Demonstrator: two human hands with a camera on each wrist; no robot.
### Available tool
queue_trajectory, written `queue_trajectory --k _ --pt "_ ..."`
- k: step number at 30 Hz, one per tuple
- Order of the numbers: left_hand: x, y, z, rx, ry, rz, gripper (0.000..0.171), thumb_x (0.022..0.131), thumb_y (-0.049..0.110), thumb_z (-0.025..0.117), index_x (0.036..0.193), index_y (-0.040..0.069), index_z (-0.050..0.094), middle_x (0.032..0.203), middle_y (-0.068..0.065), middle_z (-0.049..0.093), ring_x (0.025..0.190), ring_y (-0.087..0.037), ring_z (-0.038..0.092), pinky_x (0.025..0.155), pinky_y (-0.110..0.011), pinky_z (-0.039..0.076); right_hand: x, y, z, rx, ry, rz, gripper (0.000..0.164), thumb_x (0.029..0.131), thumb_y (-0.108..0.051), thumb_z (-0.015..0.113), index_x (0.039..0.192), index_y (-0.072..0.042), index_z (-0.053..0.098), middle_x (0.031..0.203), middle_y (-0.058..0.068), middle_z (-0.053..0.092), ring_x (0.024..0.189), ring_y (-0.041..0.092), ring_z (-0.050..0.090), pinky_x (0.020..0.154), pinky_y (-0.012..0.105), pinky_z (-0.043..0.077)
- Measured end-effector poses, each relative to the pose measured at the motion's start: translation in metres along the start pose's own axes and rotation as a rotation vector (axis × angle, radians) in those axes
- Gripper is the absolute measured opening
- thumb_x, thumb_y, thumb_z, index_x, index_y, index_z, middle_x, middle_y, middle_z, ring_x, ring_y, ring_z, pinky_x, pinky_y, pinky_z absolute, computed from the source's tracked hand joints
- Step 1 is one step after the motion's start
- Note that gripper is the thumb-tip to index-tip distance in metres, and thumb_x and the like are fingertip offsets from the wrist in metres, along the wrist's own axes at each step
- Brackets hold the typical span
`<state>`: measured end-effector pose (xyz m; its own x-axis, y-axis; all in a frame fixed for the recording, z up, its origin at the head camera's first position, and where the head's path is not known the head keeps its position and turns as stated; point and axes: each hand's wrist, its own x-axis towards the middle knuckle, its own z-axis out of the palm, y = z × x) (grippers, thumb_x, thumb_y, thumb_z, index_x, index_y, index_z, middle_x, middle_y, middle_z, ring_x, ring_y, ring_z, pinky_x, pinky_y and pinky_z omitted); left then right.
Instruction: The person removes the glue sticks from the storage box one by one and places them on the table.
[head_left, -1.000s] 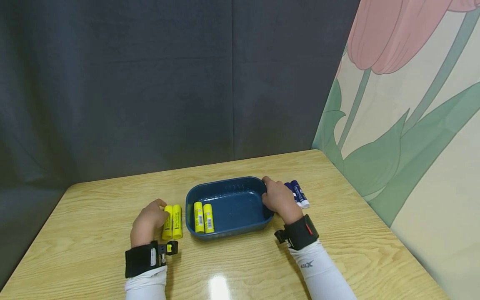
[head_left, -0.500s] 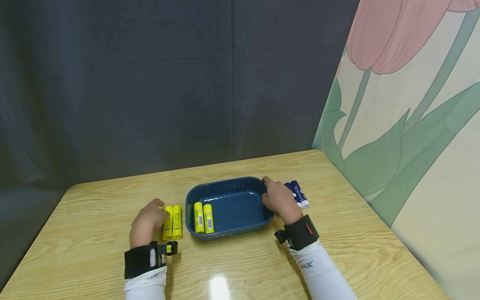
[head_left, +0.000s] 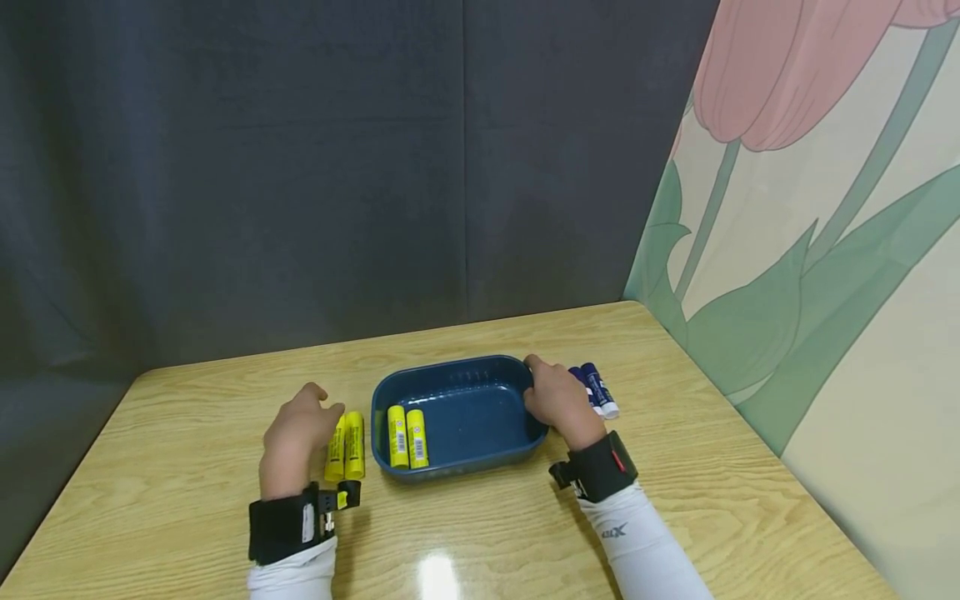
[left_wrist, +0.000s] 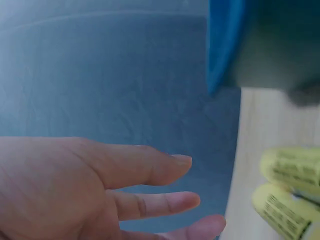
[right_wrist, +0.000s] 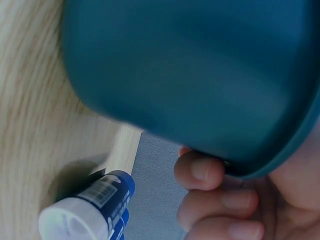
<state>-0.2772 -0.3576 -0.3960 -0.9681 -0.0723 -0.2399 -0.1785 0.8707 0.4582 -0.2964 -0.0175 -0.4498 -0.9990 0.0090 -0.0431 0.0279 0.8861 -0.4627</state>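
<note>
My left hand (head_left: pixel 300 429) hovers beside and partly over two yellow glue sticks (head_left: pixel 354 450) lying side by side left of the tray. In the left wrist view its fingers (left_wrist: pixel 145 165) are extended and hold nothing, apart from the sticks. My right hand (head_left: pixel 558 402) grips the right end of a dark blue oval tray (head_left: pixel 476 421). Curled fingers (right_wrist: pixel 210 200) show under its rim in the right wrist view. Two more yellow glue sticks (head_left: pixel 397 437) lie parallel inside the tray's left end.
Just right of my right hand, two dark blue glue sticks (head_left: pixel 597 390) with white caps lie together, one partly hidden by the hand. The wooden table (head_left: pixel 465 533) meets a dark curtain (head_left: pixel 300 208) behind and a flower-painted wall (head_left: pixel 862 375) on the right.
My left hand has lifted off the yellow glue sticks, and its fingers have spread. The right hand, the tray and all the glue sticks stay in place.
</note>
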Motion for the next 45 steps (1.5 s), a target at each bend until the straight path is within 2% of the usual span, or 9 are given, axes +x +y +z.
queue_trajectory --k 8,16,22,29,33,36,45 --pt "-0.015 0.028 0.0 0.015 0.09 0.054 0.049 0.102 0.029 0.05 0.137 -0.007 0.044 0.129 -0.031 0.056 0.107 -0.044 0.06 0.082 -0.053 0.049 0.001 0.001 0.001 -0.005 0.004 -0.004 0.054 0.091 -0.009 0.058 0.144 -0.006 0.049 0.124 0.023 0.064 0.083 0.029 0.059 0.062 0.037 0.049" --pt "-0.021 0.056 0.017 0.034 0.146 0.116 0.047 0.099 0.028 0.057 0.133 -0.005 0.048 0.118 -0.026 0.064 0.09 -0.033 0.063 0.072 -0.046 0.051 0.0 0.0 0.0 0.0 0.002 -0.001 0.054 0.091 -0.008 0.058 0.144 -0.006 0.049 0.122 0.023 0.065 0.082 0.028 0.06 0.06 0.035 0.049" --pt "-0.023 0.07 0.029 0.084 0.129 0.146 0.044 0.099 0.027 0.059 0.13 -0.004 0.054 0.113 -0.021 0.067 0.084 -0.03 0.065 0.068 -0.044 0.052 0.0 0.0 -0.001 -0.001 0.002 -0.002 0.053 0.091 -0.008 0.058 0.144 -0.005 0.049 0.121 0.023 0.065 0.082 0.028 0.059 0.061 0.036 0.049" --pt "-0.019 0.079 0.042 0.099 0.093 0.15 0.044 0.098 0.025 0.06 0.129 -0.006 0.058 0.117 -0.022 0.067 0.09 -0.03 0.066 0.074 -0.045 0.054 0.0 0.0 -0.002 -0.001 0.003 0.001 0.053 0.091 -0.008 0.059 0.144 -0.006 0.05 0.123 0.023 0.064 0.084 0.029 0.059 0.063 0.037 0.05" --pt "-0.013 0.082 0.052 0.128 0.051 0.142 0.042 0.097 0.026 0.064 0.125 -0.006 0.061 0.099 -0.016 0.067 0.082 -0.027 0.063 0.071 -0.041 0.051 0.0 0.0 -0.001 -0.002 -0.001 0.009 0.054 0.091 -0.009 0.059 0.144 -0.006 0.049 0.125 0.023 0.063 0.087 0.03 0.06 0.068 0.04 0.053" --pt "-0.01 0.084 0.055 0.154 0.02 0.13 0.038 0.096 0.026 0.065 0.119 -0.005 0.063 0.084 -0.01 0.06 0.074 -0.025 0.059 0.066 -0.038 0.048 0.001 0.0 -0.001 -0.003 -0.007 0.017 0.054 0.092 -0.009 0.059 0.145 -0.006 0.049 0.127 0.023 0.063 0.089 0.03 0.06 0.071 0.042 0.053" --pt "-0.006 0.083 0.063 0.188 -0.004 0.113 0.032 0.095 0.025 0.067 0.112 -0.002 0.066 0.079 -0.009 0.059 0.071 -0.024 0.058 0.063 -0.037 0.046 0.001 0.0 -0.002 -0.001 -0.013 0.017 0.053 0.092 -0.009 0.059 0.144 -0.006 0.049 0.125 0.023 0.063 0.086 0.03 0.06 0.065 0.038 0.052"
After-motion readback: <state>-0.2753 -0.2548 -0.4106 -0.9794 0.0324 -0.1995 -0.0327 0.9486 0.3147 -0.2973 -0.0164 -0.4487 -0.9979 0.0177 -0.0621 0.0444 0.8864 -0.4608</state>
